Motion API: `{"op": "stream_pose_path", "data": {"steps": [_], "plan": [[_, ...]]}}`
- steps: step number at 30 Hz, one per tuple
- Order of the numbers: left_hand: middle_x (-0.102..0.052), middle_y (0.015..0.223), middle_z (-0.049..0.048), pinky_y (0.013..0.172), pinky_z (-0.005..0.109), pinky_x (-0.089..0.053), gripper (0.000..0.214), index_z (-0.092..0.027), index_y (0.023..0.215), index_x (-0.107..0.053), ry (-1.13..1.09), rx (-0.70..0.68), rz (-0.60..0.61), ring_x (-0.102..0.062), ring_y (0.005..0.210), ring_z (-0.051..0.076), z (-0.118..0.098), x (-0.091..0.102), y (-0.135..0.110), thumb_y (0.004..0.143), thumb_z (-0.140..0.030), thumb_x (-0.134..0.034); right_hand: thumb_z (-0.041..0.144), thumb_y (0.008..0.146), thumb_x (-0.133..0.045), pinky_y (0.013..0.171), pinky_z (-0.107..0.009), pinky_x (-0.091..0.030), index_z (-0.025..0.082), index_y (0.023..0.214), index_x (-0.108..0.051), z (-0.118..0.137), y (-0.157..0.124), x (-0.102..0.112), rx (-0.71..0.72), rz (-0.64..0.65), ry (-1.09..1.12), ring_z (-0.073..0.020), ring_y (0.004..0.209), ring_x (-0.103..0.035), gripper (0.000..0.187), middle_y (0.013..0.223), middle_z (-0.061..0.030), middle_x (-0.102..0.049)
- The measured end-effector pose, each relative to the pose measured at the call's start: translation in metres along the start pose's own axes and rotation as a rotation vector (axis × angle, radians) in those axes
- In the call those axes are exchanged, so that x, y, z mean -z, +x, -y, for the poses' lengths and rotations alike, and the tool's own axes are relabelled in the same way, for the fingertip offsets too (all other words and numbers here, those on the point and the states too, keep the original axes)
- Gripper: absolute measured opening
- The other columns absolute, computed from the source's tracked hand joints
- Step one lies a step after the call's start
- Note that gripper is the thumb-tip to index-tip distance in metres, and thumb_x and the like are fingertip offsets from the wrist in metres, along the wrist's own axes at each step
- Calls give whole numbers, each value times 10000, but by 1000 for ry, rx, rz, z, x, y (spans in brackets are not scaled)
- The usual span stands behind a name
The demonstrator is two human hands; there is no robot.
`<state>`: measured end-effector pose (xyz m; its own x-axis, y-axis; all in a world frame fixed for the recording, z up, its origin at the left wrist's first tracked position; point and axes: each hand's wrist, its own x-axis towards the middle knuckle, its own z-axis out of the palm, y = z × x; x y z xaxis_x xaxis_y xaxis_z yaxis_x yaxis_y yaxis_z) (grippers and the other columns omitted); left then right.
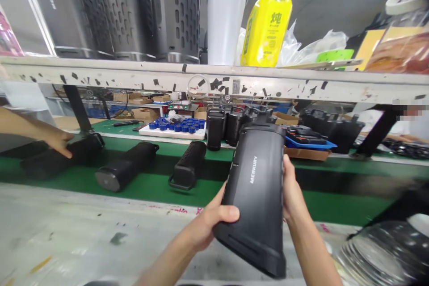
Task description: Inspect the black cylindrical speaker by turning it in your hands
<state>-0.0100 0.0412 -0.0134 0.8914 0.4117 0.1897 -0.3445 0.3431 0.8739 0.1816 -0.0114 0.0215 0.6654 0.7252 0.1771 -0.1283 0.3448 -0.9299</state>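
Observation:
Between my two hands I hold a black speaker-like case (254, 187) with "MERKURY" in white letters, tilted over the front of the bench. My left hand (216, 219) grips its lower left side, thumb lying on the front face. On the right side my right hand (291, 187) is closed around the edge, its fingers partly hidden behind the case. Two similar black cases, one with a loop handle (188, 165) and one with a round end (127, 165), lie on the green belt to the left.
A co-worker's hand (60, 140) touches another black case (83, 149) at the far left. Blue caps (177, 126) sit on a white tray. Overhead, a spattered shelf (134, 76) carries perforated panels, a grey cup (228, 18) and a yellow bottle (268, 27). A blue tray (311, 143) stands behind right.

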Motion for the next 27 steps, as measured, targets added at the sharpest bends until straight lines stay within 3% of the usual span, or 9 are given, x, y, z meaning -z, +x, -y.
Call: {"op": "stream_pose_path", "data": {"steps": [3,6,11,14,19,27], "plan": [[-369,1626,40,1249,396,-257,1129,-276,1598,-202,91,-98,-41,-336,1505,301,-2,1,8,682,-340,-860,918,647,-673,883,-390,-598,330,1461,-493,-1,-2,-2,4,38,-50,-313,1152,-643,1021,1253,-35,-673],[-312,1645,109,1241,434,-287,1197,-207,1608,-106,144,-101,-19,-350,1495,322,5,8,16,690,-355,-860,788,639,-815,960,-301,-564,347,1517,-393,-7,-6,-6,11,25,-75,-268,1264,-575,1069,1412,-3,-572],[-201,1685,94,1266,428,-258,1200,-219,1612,-64,184,-107,52,-266,1538,307,18,15,19,719,-451,-832,593,684,-893,863,-263,-592,311,1455,-469,-5,-12,-10,20,59,-59,-258,1154,-643,924,1322,-16,-633],[-123,1703,84,1278,412,-229,1259,-234,1615,7,221,-94,74,-210,1559,286,13,14,17,719,-443,-852,577,674,-894,845,-243,-588,288,1330,-553,-2,-13,-9,51,52,-31,-256,1150,-643,794,1304,-13,-643],[-37,1708,118,1291,439,-174,1293,-208,1610,78,309,-47,95,-161,1571,284,5,17,14,742,-419,-856,597,657,-871,684,-256,-600,231,1181,-608,-10,-8,-5,-7,47,11,-240,918,-695,692,1138,-49,-698],[-114,1691,146,1272,450,-232,1369,-218,1606,98,441,-96,70,-258,1539,305,3,16,10,675,-423,-884,624,649,-852,629,-277,-591,222,1132,-596,-12,-9,0,60,54,-4,-248,853,-689,678,1044,-58,-703]]}}
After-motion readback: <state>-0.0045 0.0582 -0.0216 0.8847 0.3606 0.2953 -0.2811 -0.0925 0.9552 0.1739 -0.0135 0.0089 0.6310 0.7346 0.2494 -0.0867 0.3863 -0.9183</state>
